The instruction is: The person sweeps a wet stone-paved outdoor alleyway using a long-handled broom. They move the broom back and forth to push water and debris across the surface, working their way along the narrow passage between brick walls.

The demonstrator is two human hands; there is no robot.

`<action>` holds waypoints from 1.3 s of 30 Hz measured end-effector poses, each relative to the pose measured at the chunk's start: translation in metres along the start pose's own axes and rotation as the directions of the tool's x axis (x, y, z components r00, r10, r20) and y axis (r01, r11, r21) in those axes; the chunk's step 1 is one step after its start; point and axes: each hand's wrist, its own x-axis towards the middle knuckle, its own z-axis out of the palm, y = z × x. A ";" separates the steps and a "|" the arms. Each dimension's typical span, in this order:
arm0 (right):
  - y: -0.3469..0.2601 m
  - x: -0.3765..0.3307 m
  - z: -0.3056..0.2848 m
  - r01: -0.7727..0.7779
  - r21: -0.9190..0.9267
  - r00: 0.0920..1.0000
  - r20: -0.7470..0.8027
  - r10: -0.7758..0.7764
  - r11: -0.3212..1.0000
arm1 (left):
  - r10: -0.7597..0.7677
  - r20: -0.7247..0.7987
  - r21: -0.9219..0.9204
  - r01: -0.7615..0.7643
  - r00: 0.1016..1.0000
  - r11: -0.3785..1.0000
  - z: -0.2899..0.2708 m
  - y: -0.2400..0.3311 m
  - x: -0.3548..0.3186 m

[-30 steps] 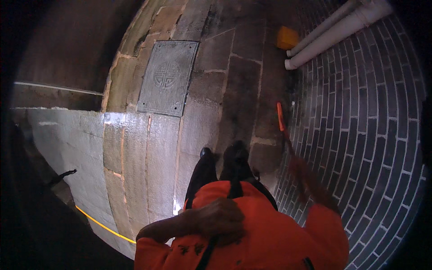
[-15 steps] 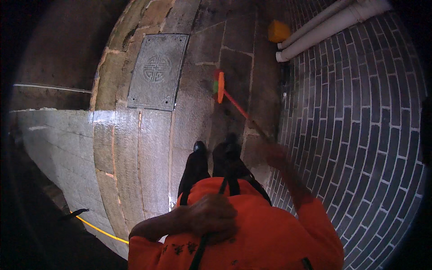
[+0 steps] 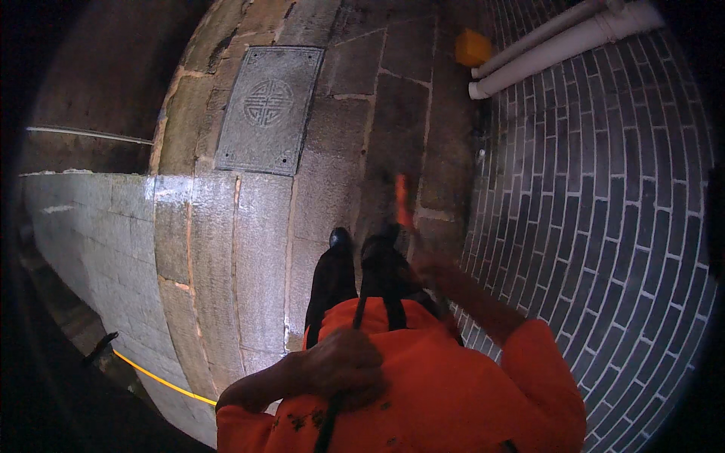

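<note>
My left hand (image 3: pixel 347 365) is closed in a fist against the front of my orange top, around a black strap (image 3: pixel 327 423) that runs down over the cloth. On the right, my right hand (image 3: pixel 434 273) is smeared by motion and closed on a long-handled tool with an orange head (image 3: pixel 403 200). The blurred tool slants away from the hand, its head a little above the stone paving (image 3: pixel 325 189), just beyond my right foot. Its handle shows only in part and its kind is hard to make out. My left black shoe (image 3: pixel 340 237) stands on the stones.
A dark brick wall (image 3: pixel 589 226) rises close on the right, with pale pipes (image 3: pixel 551 60) and a yellow block (image 3: pixel 473 48) at its far end. A patterned metal cover (image 3: pixel 268 109) is set in the wet paving. A yellow hose or cord (image 3: pixel 162 383) lies at the lower left.
My right hand has swung inward and down, drawing the tool closer to my legs. Its orange head moved nearer and slightly right. My left hand stays on the strap.
</note>
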 end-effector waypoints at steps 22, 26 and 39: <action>0.020 -0.011 -0.075 -0.241 0.318 0.933 -0.185 0.309 0.917 | -0.003 0.029 -0.057 0.004 1.000 0.998 0.019 0.000 0.003; 0.038 0.067 0.006 -0.273 0.580 0.961 0.122 0.250 0.767 | -0.081 0.037 0.007 0.081 0.996 0.997 0.010 -0.001 -0.009; 0.004 0.052 -0.081 -0.165 0.862 0.986 0.157 0.058 0.479 | -0.033 0.106 0.013 0.032 0.994 0.999 -0.039 -0.011 0.023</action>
